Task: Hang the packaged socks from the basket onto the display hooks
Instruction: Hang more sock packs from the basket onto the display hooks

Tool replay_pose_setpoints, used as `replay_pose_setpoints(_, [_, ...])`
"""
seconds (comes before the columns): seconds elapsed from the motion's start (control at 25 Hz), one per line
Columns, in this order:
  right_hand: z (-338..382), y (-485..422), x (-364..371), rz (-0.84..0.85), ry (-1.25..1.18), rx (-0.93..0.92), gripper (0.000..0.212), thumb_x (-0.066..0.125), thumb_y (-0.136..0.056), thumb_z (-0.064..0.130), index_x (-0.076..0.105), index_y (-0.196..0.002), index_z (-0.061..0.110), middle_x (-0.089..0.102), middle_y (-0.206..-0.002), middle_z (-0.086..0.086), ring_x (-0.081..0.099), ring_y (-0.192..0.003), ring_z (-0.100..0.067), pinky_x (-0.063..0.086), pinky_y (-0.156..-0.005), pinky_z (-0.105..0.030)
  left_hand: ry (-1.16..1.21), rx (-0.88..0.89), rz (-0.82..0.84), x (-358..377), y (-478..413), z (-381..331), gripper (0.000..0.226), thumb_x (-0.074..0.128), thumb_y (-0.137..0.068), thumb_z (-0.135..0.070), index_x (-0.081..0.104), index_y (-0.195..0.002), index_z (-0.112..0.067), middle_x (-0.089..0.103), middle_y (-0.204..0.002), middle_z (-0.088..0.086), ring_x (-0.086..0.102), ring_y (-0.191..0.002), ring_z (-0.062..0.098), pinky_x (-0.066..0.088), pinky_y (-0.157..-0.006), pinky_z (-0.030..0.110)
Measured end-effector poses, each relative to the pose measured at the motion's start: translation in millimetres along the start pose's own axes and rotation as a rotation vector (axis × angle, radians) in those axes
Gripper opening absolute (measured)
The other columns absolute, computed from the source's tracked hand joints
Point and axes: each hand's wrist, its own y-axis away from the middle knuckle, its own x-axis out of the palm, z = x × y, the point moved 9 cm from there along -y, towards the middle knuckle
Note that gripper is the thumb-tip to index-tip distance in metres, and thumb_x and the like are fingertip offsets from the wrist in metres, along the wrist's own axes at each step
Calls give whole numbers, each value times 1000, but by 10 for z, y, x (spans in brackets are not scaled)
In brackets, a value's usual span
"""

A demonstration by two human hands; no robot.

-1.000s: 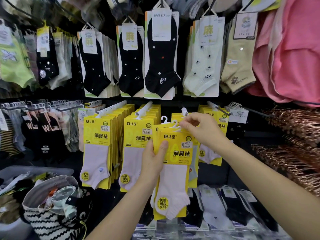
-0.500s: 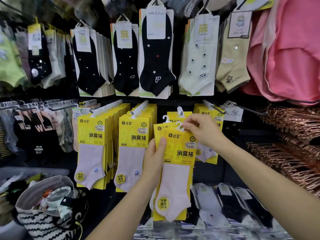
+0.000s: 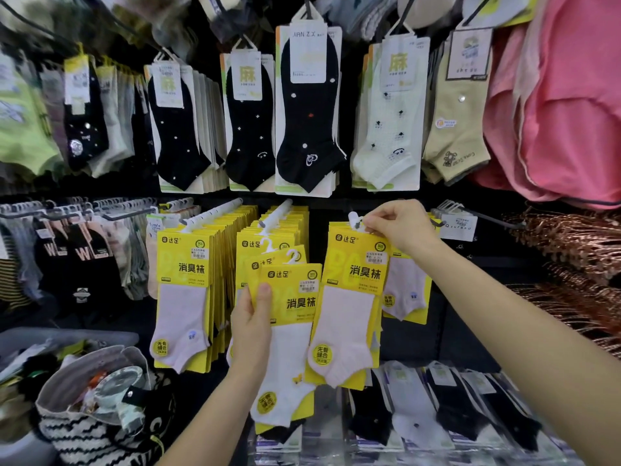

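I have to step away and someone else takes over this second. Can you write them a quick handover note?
Right hand: pinches the top of one yellow sock pack by its white hanger, in front of the third yellow row. I cannot tell whether it hangs there yet.
Left hand: holds at least two more yellow packs, fanned, hangers up.
Done: the leftmost yellow row and the row next to it hang well filled.
Left: seat the right-hand pack, then hang the ones in the left hand.
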Motion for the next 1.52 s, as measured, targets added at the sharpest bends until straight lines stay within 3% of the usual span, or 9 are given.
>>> replay_pose_setpoints(0.28, [-70,-114,91,11,120,22,10,65,-85,18,73,-80,14,70,-77,0,64,-80,-13,52,-76,-32,7,-15,-1,-99,-16,-11,16,47,-96,-28,63,-95,-29,72,-91,-14,67,-86,3,53,-66,19])
replay_pose_setpoints(0.48, [-86,-144,110,-36,250,17,5,66,-84,20,68,-80,18,67,-78,6,58,-72,-5,42,-61,-21,12,-21,79,160,33,-109,16,46,-96,-28,62,-97,-29,71,-94,-13,66,-90,6,56,-72,26])
replay_pose_setpoints(0.64, [106,82,-56,-168,146,-134,14,66,-83,27,60,-70,30,58,-69,18,53,-65,5,40,-57,-10,12,-23,116,321,32,-150,15,47,-94,-33,60,-93,-24,65,-91,-7,60,-87,10,50,-81,36])
replay_pose_setpoints(0.72, [226,247,76,-47,101,-209,17,66,-82,33,59,-66,36,60,-67,17,54,-66,10,40,-55,-5,20,-13,129,418,44,-165,13,48,-94,-32,60,-93,-26,67,-87,-13,62,-84,4,51,-77,28])
replay_pose_setpoints(0.84, [245,399,281,110,150,-220,11,68,-81,33,61,-72,34,62,-70,15,55,-65,6,40,-58,-9,32,-6,129,576,78,-187,10,52,-93,-29,62,-94,-27,70,-86,-19,64,-82,-2,51,-67,15])
replay_pose_setpoints(1.08, [230,363,146,122,124,-170,9,68,-83,19,65,-78,27,67,-75,4,61,-73,-13,50,-72,-31,57,-29,142,748,112,-164,8,54,-92,-27,61,-95,-27,69,-91,-11,65,-81,-2,54,-68,19])
replay_pose_setpoints(1.24, [179,276,109,146,188,-132,11,67,-84,17,65,-75,24,66,-73,8,65,-79,-16,53,-75,-32,61,-54,145,755,114,-110,9,53,-92,-29,62,-94,-26,70,-92,-10,66,-84,3,54,-70,21])
replay_pose_setpoints(1.36, [81,195,89,154,185,-58,19,65,-85,15,61,-70,26,66,-69,9,64,-74,-11,54,-76,-33,-5,-40,55,561,65,-97,18,47,-96,-30,55,-80,-24,61,-72,-19,55,-65,-4,45,-60,13])
replay_pose_setpoints(1.52, [86,37,28,76,197,-38,19,64,-85,17,60,-69,27,64,-67,11,61,-70,-8,47,-63,-24,-75,-34,-38,187,-10,-55,24,46,-96,-31,49,-75,-20,50,-74,-4,44,-69,9,37,-63,29])
